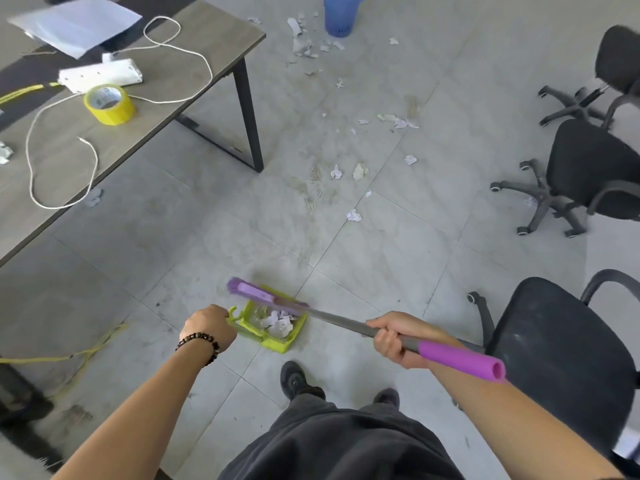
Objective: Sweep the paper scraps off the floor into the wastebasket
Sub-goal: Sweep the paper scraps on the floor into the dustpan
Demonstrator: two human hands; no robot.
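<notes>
Head-mounted view, downward over floor (346, 237)

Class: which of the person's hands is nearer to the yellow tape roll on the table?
Left. The left hand grips the dustpan handle, below the yellow tape roll; the right hand holds the broom farther right.

Both bare forearms reach forward and down. The left hand (207, 325), a dark bead bracelet (201, 344) on its wrist, is fisted around the dustpan handle (232, 315). The right hand (394, 337) wraps the broom handle (349, 323), thumb apparently underneath. Two dark shoes (298, 379) show below.
</notes>
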